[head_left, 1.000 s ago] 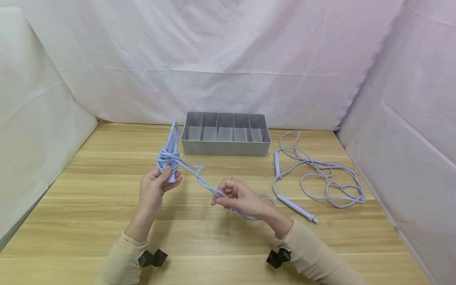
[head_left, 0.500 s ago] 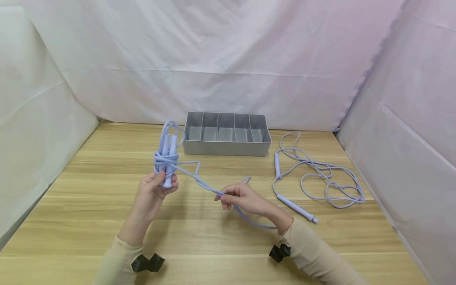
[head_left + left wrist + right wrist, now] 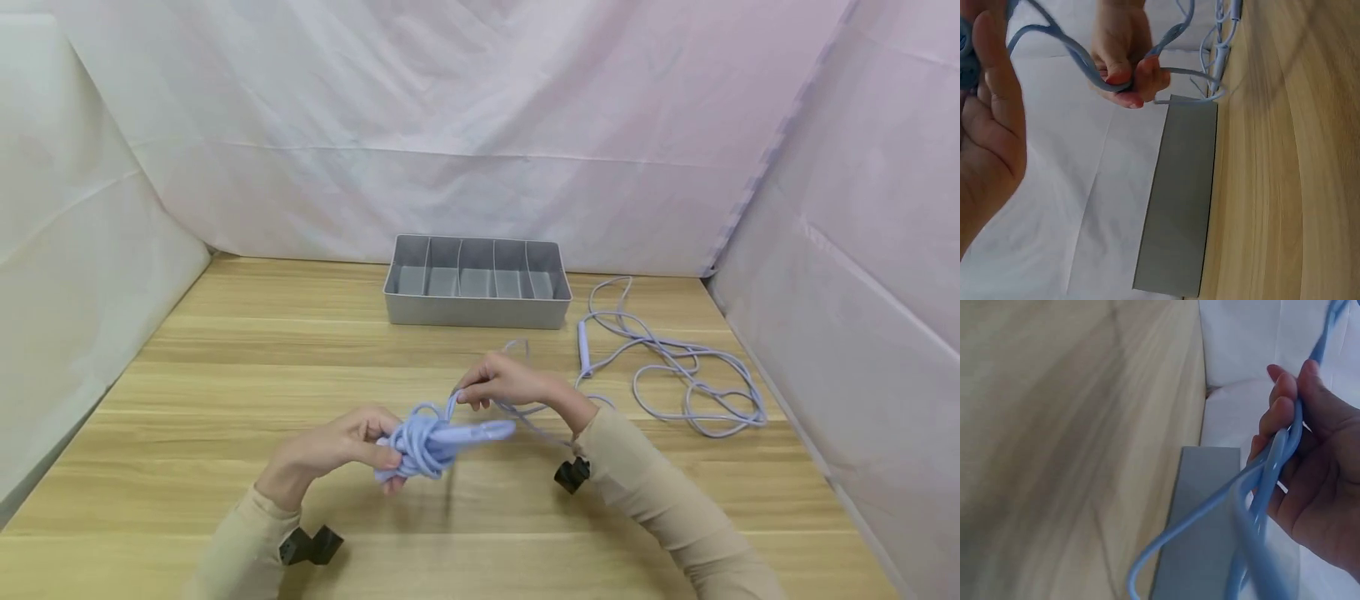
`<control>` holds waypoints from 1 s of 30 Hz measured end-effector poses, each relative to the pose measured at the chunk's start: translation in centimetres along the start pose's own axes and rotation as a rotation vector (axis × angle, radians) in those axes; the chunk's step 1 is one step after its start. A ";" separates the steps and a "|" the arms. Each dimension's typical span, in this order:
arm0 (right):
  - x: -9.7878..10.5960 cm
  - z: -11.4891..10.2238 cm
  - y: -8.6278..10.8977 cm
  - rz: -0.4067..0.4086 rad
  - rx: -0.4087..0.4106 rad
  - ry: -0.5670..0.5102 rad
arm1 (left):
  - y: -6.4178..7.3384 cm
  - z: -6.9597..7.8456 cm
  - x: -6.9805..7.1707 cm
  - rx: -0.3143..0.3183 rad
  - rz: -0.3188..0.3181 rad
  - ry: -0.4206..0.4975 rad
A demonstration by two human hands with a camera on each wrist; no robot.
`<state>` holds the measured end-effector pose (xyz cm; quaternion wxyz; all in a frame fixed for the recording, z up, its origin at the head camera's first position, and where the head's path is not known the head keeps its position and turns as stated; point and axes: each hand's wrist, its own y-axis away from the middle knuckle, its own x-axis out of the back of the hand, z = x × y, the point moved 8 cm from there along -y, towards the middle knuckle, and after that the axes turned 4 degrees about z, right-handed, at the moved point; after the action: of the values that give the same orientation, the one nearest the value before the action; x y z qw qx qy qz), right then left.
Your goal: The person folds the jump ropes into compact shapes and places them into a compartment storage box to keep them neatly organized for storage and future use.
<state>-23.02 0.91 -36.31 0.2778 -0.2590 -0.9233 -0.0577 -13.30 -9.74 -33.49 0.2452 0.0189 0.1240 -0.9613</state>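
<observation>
My left hand (image 3: 352,442) grips a light blue jump rope (image 3: 423,446), its handles bundled together with cord wound around their middle. The bundle is held above the table, its looped end pointing right. Just to its right, my right hand (image 3: 506,382) pinches the doubled cord between thumb and fingers. In the right wrist view the cord (image 3: 1260,494) runs through the right hand (image 3: 1325,469), with loose loops trailing below. The left wrist view shows the left hand (image 3: 997,119) only in part, at the edge; most of the bundle is out of that frame.
A grey divided box (image 3: 478,312) stands at the back of the wooden table (image 3: 262,350). A second jump rope (image 3: 675,350) lies loosely tangled at the right, one handle (image 3: 584,348) showing and the other hidden behind my right forearm. White cloth walls (image 3: 480,200) enclose the table.
My left hand has brought the bundle rightward and nearer, turning it from upright to pointing right. The right hand has moved slightly up and away, still pinching the cord; the gap between hands has shrunk.
</observation>
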 end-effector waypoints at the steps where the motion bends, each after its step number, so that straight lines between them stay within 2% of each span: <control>1: 0.3 -0.1 -0.1 0.007 -0.016 0.026 | 0.0 -0.3 -0.1 0.035 -0.020 -0.018; 3: 0.8 -0.5 -0.2 0.027 -0.043 0.085 | 0.1 -0.8 0.0 0.118 -0.025 -0.052; 6: 1.6 -1.4 -0.2 0.087 -0.058 0.170 | 0.4 -1.2 0.4 0.219 0.011 -0.117; 8: 1.9 -2.0 -0.3 0.131 -0.056 0.231 | 0.6 -1.5 0.8 0.272 0.041 -0.193; 11: 2.1 -2.8 -0.5 0.191 -0.067 0.312 | 0.6 -1.9 1.4 0.352 0.096 -0.365; 15: 2.1 -3.6 -1.2 0.279 -0.078 0.353 | 0.2 -2.3 2.2 0.462 0.187 -0.629; 21: 2.4 -5.4 -1.8 0.447 -0.043 0.356 | -0.5 -1.5 3.3 0.552 0.325 -0.998; 23: 2.3 -6.3 -1.6 0.497 -0.003 0.366 | -0.4 -1.0 4.0 0.582 0.384 -1.048; 25: 2.3 -7.2 -1.4 0.545 0.044 0.373 | -0.2 -0.5 5.0 0.612 0.462 -1.061; 27: 2.1 -7.8 -1.1 0.579 0.077 0.369 | 0.1 0.0 5.9 0.619 0.546 -1.036; 30: 1.7 -7.9 -1.0 0.585 0.080 0.306 | 0.5 0.6 7.3 0.586 0.680 -0.982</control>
<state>-20.94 -1.13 -28.76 0.4278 -0.4905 -0.7589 0.0226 -19.47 -13.72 -33.70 0.5477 -0.3175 -0.2813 -0.7211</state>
